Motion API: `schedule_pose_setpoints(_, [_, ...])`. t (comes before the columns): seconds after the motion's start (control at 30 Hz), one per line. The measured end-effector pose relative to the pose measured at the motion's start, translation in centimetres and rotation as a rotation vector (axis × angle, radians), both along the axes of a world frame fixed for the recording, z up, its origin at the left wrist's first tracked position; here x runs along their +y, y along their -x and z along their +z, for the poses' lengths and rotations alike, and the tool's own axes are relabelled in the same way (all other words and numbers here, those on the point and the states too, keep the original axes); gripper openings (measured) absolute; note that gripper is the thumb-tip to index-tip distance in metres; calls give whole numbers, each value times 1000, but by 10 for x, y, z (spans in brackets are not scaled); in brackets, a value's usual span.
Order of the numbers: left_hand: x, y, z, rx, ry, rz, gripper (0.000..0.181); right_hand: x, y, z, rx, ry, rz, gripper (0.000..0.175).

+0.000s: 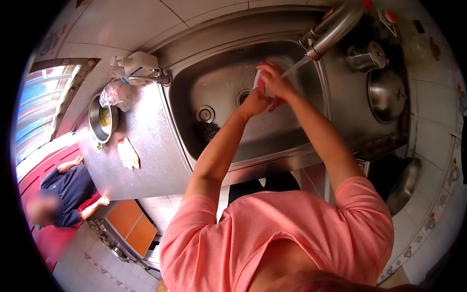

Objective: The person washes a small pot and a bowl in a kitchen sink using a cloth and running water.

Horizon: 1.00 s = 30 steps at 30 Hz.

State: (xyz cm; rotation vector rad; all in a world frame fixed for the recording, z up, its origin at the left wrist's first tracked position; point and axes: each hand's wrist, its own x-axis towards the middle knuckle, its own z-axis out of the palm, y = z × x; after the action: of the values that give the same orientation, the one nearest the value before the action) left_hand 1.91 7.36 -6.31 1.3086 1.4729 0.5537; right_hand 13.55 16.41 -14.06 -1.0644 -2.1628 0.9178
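Observation:
Both my hands are inside a stainless steel sink (237,146), below the running tap (318,49). My left hand (256,102) is closed on a thin white item (257,77), which looks like a dish and is mostly hidden. Pressed against it, my right hand (278,81) has a pink cloth (279,104) bunched under the palm and fingers. The water stream (294,66) falls onto the right hand. Left of the hands, a metal drain strainer (205,114) and a dark scouring pad (209,132) lie on the sink floor.
On the left counter stand a metal bowl (104,122), a plastic bag (116,94), white jugs (142,64) and a crumpled pale cloth (128,153). A metal pot (366,57) and domed lid (386,95) are at right. Another person (71,189) is beyond the left counter.

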Motion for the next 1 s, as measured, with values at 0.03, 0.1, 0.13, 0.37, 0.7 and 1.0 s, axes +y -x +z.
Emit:
schedule_pose_setpoints(0.03, [-12, 7, -16, -289, 26, 21, 32, 14, 12, 16, 117, 761, 86, 24])
schedule_pose_setpoints(0.1, [-18, -8, -14, -319, -103, -15, 31, 50, -12, 10, 150, 970, 168, 23])
schedule_pose_setpoints(0.13, [-21, -14, -13, -343, -230, -37, 30, 61, -18, 5, 186, 1183, 267, 24])
schedule_pose_setpoints(0.37, [-6, -23, -79, -705, 40, 323, 39, 13, 23, -7, -189, 342, 287, 20])
schedule_pose_setpoints(0.7, [-1, -18, -43, -378, -30, 137, 28, 47, -21, -26, -56, 313, 109, 43])
schedule_pose_setpoints(1.0, [4, -6, -53, -157, 187, 257, 21, -14, -2, -36, 64, 388, 16, 50])
